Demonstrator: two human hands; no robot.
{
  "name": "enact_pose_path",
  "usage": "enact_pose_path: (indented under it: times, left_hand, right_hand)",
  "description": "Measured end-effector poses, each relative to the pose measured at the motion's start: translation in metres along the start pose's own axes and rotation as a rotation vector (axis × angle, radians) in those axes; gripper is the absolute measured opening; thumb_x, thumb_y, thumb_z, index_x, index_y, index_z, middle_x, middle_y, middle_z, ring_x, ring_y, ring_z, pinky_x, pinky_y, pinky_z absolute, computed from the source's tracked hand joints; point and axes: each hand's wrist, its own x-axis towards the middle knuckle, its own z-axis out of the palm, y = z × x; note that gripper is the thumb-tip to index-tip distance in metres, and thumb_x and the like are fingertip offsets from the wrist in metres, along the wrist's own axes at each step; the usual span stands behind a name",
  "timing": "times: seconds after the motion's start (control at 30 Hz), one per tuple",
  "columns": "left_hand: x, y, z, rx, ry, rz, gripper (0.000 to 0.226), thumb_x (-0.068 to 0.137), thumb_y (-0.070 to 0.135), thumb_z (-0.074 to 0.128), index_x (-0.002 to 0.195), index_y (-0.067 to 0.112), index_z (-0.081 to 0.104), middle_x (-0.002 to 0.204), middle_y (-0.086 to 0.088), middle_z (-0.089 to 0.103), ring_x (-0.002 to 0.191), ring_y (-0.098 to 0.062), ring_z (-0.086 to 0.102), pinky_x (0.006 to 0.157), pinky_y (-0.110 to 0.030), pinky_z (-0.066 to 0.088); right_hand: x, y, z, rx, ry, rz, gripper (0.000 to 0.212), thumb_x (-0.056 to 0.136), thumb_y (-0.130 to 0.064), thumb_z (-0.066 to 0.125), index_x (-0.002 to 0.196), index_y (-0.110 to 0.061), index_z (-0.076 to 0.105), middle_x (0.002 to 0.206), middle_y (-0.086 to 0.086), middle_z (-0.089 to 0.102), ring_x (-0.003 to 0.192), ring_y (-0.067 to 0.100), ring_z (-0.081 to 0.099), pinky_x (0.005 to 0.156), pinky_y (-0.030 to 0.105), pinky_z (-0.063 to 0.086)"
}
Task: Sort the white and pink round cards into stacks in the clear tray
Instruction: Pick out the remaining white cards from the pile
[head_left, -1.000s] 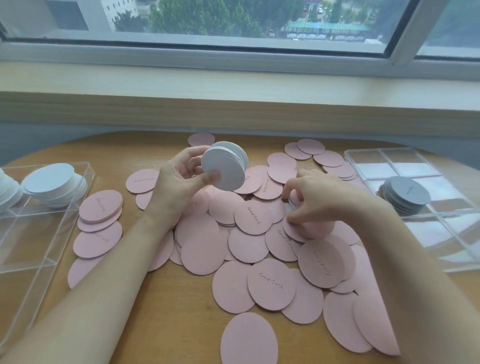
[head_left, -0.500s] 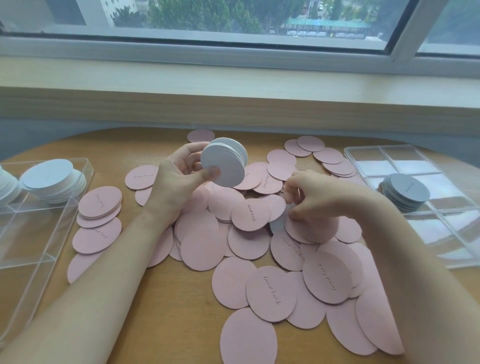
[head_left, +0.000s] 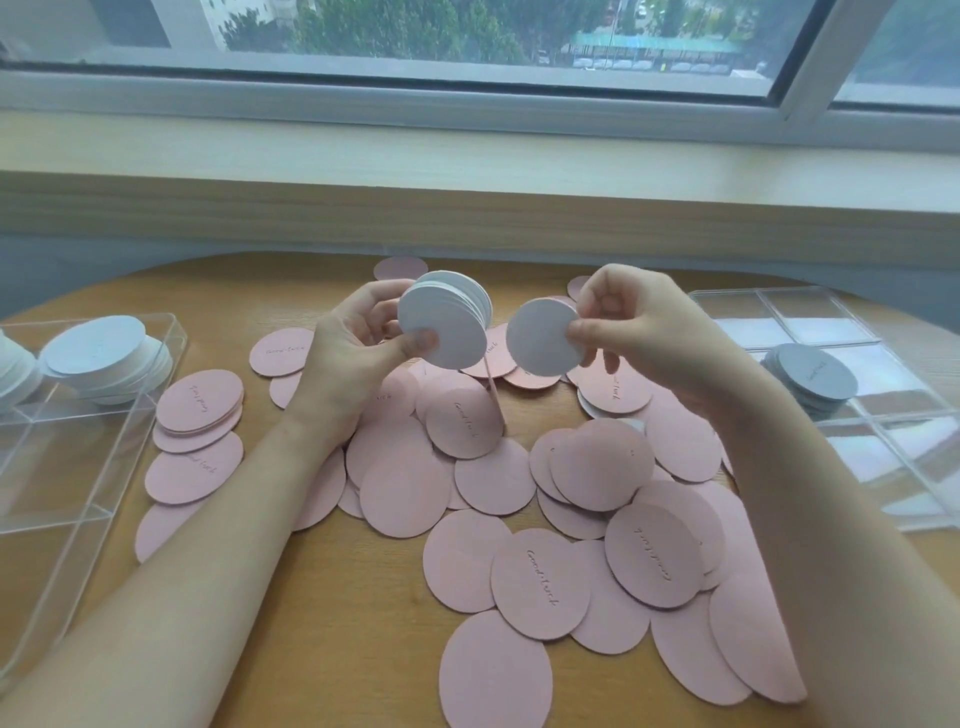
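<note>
My left hand (head_left: 348, 358) grips a stack of white round cards (head_left: 447, 325) upright above the table. Just to its right, my right hand (head_left: 639, 332) pinches a single white card (head_left: 543, 338) at its edge, close to the stack but apart from it. Below both hands, pink round cards (head_left: 540, 582) lie scattered over the wooden table (head_left: 332, 623). A clear tray (head_left: 31, 499) at the left holds white card stacks (head_left: 101, 353) in its far compartment.
A second clear tray (head_left: 883, 467) at the right holds a stack of grey-white cards (head_left: 810, 371). A small pile of pink cards (head_left: 200, 402) lies beside the left tray. The window sill (head_left: 467, 156) runs behind the table.
My right hand has lifted from the pink pile with a white card and brought it up beside the stack in my left hand. The left hand has stayed about where it was.
</note>
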Motion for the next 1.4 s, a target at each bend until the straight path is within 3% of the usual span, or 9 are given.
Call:
enact_pose_path:
  times: [0.17, 0.37, 0.57, 0.83, 0.97, 1.1, 1.2, 1.3, 1.4]
  left_hand:
    - [0.001, 0.006, 0.001, 0.056, -0.008, 0.03, 0.042, 0.079, 0.006, 0.083, 0.116, 0.02, 0.067, 0.106, -0.005, 0.076, 0.09, -0.018, 0.064, 0.083, -0.036, 0.056]
    - [0.001, 0.012, 0.007, 0.1, -0.054, 0.042, 0.042, 0.079, 0.004, 0.083, 0.116, 0.017, 0.067, 0.105, -0.01, 0.076, 0.088, -0.017, 0.062, 0.083, -0.039, 0.056]
    - [0.002, 0.024, 0.01, 0.068, -0.054, 0.059, 0.042, 0.079, 0.002, 0.082, 0.116, 0.013, 0.066, 0.104, -0.015, 0.075, 0.089, -0.02, 0.063, 0.082, -0.039, 0.06]
    - [-0.002, 0.02, 0.02, 0.148, -0.092, 0.05, 0.045, 0.082, 0.004, 0.082, 0.12, 0.02, 0.063, 0.105, -0.006, 0.077, 0.093, -0.018, 0.067, 0.086, -0.041, 0.057]
    - [-0.004, 0.015, 0.026, 0.188, -0.096, 0.033, 0.047, 0.083, 0.005, 0.081, 0.124, 0.021, 0.065, 0.11, -0.001, 0.077, 0.095, -0.013, 0.067, 0.087, -0.033, 0.056]
    - [-0.007, 0.012, 0.039, 0.224, -0.077, -0.002, 0.042, 0.083, 0.002, 0.081, 0.121, 0.014, 0.067, 0.107, -0.001, 0.076, 0.083, -0.004, 0.065, 0.078, -0.02, 0.051]
    - [-0.01, 0.006, 0.045, 0.251, -0.073, -0.016, 0.042, 0.081, 0.005, 0.083, 0.119, 0.015, 0.067, 0.107, -0.003, 0.076, 0.086, -0.008, 0.067, 0.08, -0.026, 0.054]
    - [-0.013, 0.0, 0.047, 0.272, -0.051, -0.019, 0.045, 0.076, 0.017, 0.086, 0.117, 0.018, 0.069, 0.106, -0.002, 0.076, 0.09, -0.015, 0.069, 0.086, -0.04, 0.058]
    - [-0.016, -0.004, 0.047, 0.272, -0.045, -0.017, 0.047, 0.075, 0.024, 0.083, 0.119, 0.019, 0.069, 0.108, -0.005, 0.076, 0.097, -0.028, 0.07, 0.089, -0.047, 0.059]
  right_hand:
    - [0.005, 0.006, 0.015, 0.075, 0.107, -0.034, 0.014, 0.088, 0.001, 0.068, 0.088, -0.006, 0.056, 0.078, 0.003, 0.072, 0.066, 0.021, 0.071, 0.056, 0.037, 0.051]
    - [0.003, 0.0, 0.019, 0.173, 0.048, -0.11, 0.016, 0.089, -0.001, 0.071, 0.092, -0.001, 0.055, 0.081, 0.014, 0.074, 0.072, 0.025, 0.071, 0.064, 0.04, 0.05]
    - [0.001, -0.003, 0.026, 0.236, 0.02, -0.202, 0.016, 0.091, 0.0, 0.069, 0.094, -0.002, 0.054, 0.08, 0.008, 0.074, 0.073, 0.024, 0.069, 0.064, 0.037, 0.046]
    - [-0.001, -0.004, 0.029, 0.271, -0.036, -0.247, 0.01, 0.095, -0.001, 0.064, 0.102, -0.006, 0.059, 0.085, 0.006, 0.074, 0.078, 0.023, 0.068, 0.067, 0.037, 0.048]
    - [-0.005, -0.001, 0.02, 0.174, -0.046, -0.195, 0.015, 0.098, -0.002, 0.058, 0.108, -0.01, 0.064, 0.093, 0.004, 0.076, 0.086, 0.021, 0.071, 0.07, 0.035, 0.052]
    - [-0.011, 0.02, -0.001, -0.207, 0.197, -0.096, 0.029, 0.092, 0.001, 0.05, 0.094, -0.023, 0.066, 0.084, -0.007, 0.075, 0.075, 0.014, 0.069, 0.071, 0.038, 0.054]
    - [-0.022, 0.041, -0.011, -0.463, 0.271, 0.006, 0.036, 0.087, 0.002, 0.043, 0.087, -0.027, 0.065, 0.08, -0.012, 0.071, 0.075, 0.006, 0.06, 0.078, 0.04, 0.053]
    - [-0.03, 0.053, -0.011, -0.564, 0.237, 0.043, 0.034, 0.087, 0.0, 0.043, 0.091, -0.024, 0.068, 0.086, -0.012, 0.071, 0.088, 0.017, 0.062, 0.085, 0.042, 0.052]
    - [-0.03, 0.054, -0.009, -0.534, 0.196, 0.024, 0.036, 0.087, 0.004, 0.043, 0.095, -0.018, 0.07, 0.094, -0.008, 0.072, 0.092, 0.015, 0.063, 0.086, 0.03, 0.049]
